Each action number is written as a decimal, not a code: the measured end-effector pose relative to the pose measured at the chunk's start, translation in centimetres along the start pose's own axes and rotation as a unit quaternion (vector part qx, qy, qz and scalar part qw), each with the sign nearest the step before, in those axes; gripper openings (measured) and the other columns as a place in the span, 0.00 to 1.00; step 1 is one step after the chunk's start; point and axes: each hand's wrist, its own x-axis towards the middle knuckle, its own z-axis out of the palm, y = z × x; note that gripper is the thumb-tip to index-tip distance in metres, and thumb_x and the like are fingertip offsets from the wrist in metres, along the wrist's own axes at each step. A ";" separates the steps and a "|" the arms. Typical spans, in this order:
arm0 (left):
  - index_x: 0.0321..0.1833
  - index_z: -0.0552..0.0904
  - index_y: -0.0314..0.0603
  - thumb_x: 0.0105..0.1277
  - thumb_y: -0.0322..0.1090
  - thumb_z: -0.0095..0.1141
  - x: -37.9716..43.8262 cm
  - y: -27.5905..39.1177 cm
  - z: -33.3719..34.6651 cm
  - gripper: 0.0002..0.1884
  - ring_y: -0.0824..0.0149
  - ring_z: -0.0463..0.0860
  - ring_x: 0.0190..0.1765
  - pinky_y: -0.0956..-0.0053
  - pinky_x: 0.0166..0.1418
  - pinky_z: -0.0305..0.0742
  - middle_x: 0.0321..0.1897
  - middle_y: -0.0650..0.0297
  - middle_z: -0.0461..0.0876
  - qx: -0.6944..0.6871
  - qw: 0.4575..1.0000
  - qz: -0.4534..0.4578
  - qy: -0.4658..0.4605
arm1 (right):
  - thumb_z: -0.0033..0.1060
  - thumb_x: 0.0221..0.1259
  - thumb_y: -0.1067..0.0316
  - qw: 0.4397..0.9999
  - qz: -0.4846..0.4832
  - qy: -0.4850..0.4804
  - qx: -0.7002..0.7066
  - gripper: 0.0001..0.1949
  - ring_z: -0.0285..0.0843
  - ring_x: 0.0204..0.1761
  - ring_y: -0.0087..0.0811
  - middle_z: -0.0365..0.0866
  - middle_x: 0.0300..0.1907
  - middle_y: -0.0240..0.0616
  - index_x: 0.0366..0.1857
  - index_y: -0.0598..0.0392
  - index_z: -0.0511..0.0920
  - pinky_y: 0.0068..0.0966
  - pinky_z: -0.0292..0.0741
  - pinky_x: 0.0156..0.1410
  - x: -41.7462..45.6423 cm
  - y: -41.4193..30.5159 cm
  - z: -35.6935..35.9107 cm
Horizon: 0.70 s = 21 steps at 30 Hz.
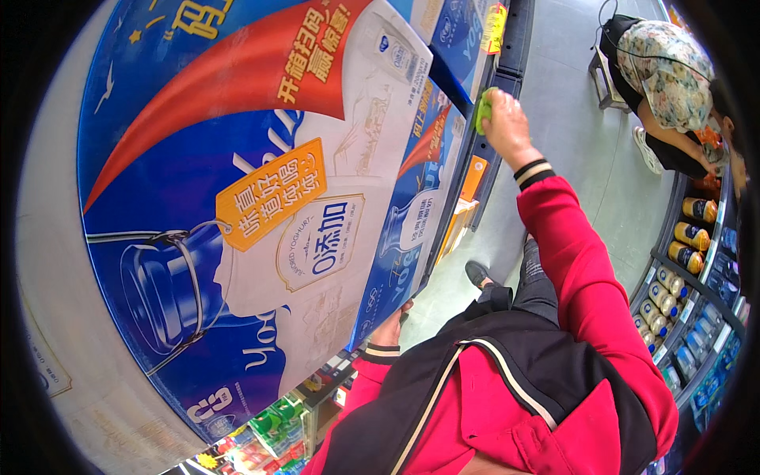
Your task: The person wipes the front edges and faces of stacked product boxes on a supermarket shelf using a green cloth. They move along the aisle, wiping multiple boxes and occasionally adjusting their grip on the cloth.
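My right hand [508, 127], at the end of a red sleeve with a striped cuff, grips a green cloth [485, 111] against the dark edge of a shelf [482, 142]. My left hand [389, 325] is low at the same shelf's near end, partly hidden behind its edge; what its fingers do cannot be seen. A large blue and white yoghurt carton [255, 237] fills the left of the view, with a second yoghurt carton [409, 219] beside it on the shelf.
A person [665, 77] in a floral top bends at the upper right beside a small stool [607, 83]. Shelves with bottles [662, 297] curve along the right. An orange box [474, 178] stands below the shelf edge. Green packages [279, 421] lie at the lower left. Grey floor [570, 148] runs between.
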 end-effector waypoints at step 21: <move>0.33 0.77 0.38 0.61 0.26 0.53 2.3 -0.7 0.0 0.01 0.74 0.76 0.21 0.76 0.32 0.79 0.21 0.65 0.76 0.005 0.997 0.006 -0.071 | 0.59 0.45 0.63 0.982 0.055 -0.182 0.014 0.12 0.77 0.43 0.48 0.78 0.39 0.50 0.32 0.57 0.80 0.39 0.74 0.49 -12.0 -7.6 -1.2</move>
